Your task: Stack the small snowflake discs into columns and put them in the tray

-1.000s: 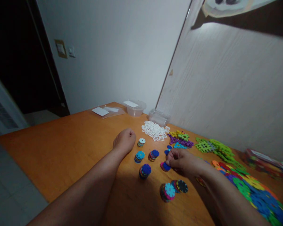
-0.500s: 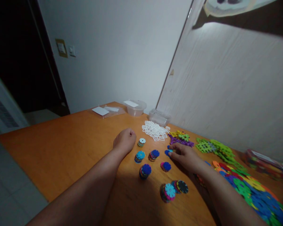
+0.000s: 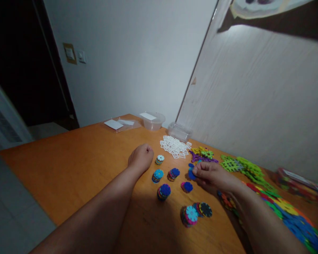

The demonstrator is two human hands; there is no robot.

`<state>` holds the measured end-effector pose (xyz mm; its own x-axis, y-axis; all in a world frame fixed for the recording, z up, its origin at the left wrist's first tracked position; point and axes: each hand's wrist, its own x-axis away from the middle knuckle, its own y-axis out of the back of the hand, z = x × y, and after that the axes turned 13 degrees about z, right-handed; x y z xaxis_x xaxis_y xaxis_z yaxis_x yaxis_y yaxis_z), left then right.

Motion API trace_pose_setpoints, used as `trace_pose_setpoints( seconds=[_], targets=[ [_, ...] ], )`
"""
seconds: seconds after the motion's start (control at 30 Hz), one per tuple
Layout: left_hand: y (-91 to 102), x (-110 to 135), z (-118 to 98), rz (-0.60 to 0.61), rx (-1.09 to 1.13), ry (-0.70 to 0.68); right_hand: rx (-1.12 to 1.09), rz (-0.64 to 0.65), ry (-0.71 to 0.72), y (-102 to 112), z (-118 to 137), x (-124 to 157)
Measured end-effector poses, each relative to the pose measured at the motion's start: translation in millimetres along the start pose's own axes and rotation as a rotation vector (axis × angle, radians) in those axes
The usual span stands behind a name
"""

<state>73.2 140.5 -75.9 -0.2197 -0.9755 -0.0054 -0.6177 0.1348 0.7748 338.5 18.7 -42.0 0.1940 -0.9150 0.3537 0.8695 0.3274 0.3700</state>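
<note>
My right hand point(image 3: 210, 175) is closed in a pinch on a blue round plastic disc point(image 3: 191, 174), just above the orange wooden table point(image 3: 76, 165). Close below it lies a small pink-and-blue disc stack point(image 3: 187, 186). My left hand point(image 3: 141, 157) rests on the table as a loose fist with nothing visible in it. To its right stand small stacks of notched discs: one with a white top point(image 3: 159, 159), one with a light blue top point(image 3: 157, 175), and two with dark blue tops point(image 3: 173, 173) point(image 3: 163, 192). Nearer me sits a cluster with a cyan-topped stack point(image 3: 191, 215).
White lattice squares point(image 3: 174, 146) lie behind the stacks, with purple, yellow and green lattice pieces point(image 3: 202, 155) point(image 3: 241, 165) to the right. A mass of coloured flat pieces point(image 3: 288, 215) fills the right side. Clear plastic tubs point(image 3: 152, 120) point(image 3: 178, 132) and a lid point(image 3: 116, 124) sit at the far edge by the wall.
My right hand left the pink-and-blue stack, reached forward to the loose blue discs, and now has drawn back slightly, pinching a blue disc. My left hand has stayed put.
</note>
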Motion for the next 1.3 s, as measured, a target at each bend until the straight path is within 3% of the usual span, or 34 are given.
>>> trace_pose_setpoints(
  seconds=[0.13,0.3,0.4,0.5,0.57,0.73,0.87,1.03,1.2,1.3],
  targets=[
    [-0.2,-0.3,0.1,-0.002,-0.003,0.005,0.003,0.145,-0.051,-6.8,11.5,8.6],
    [1.5,-0.1,-1.3,0.008,-0.002,0.006,0.024,0.128,-0.044,-7.3,5.1,1.8],
    [2.1,0.6,-2.0,0.006,0.000,0.013,0.054,-0.007,0.013,8.4,-5.4,-3.3],
    [1.7,1.1,-2.0,0.002,0.008,0.008,0.258,-0.246,0.074,25.6,-17.3,-7.7],
    [1.3,1.2,-1.9,0.002,0.010,0.003,0.383,-0.293,0.064,30.2,-23.5,-10.0],
    [1.1,0.9,-1.8,-0.006,0.005,-0.003,0.549,-0.199,0.087,20.4,-26.8,-12.5],
    [0.9,0.4,-0.9,0.001,-0.004,-0.010,0.651,-0.201,0.061,15.3,-23.2,-12.9],
    [0.6,-0.1,-0.1,-0.008,-0.004,-0.013,0.627,-0.184,0.065,12.1,-11.4,-5.1],
    [-1.0,-1.4,1.0,-0.008,0.004,-0.015,0.349,0.153,-0.007,2.4,0.8,12.0],
    [-2.3,-2.0,2.0,-0.017,0.006,-0.010,0.358,0.232,0.008,-1.4,0.9,14.3]
  ],
)
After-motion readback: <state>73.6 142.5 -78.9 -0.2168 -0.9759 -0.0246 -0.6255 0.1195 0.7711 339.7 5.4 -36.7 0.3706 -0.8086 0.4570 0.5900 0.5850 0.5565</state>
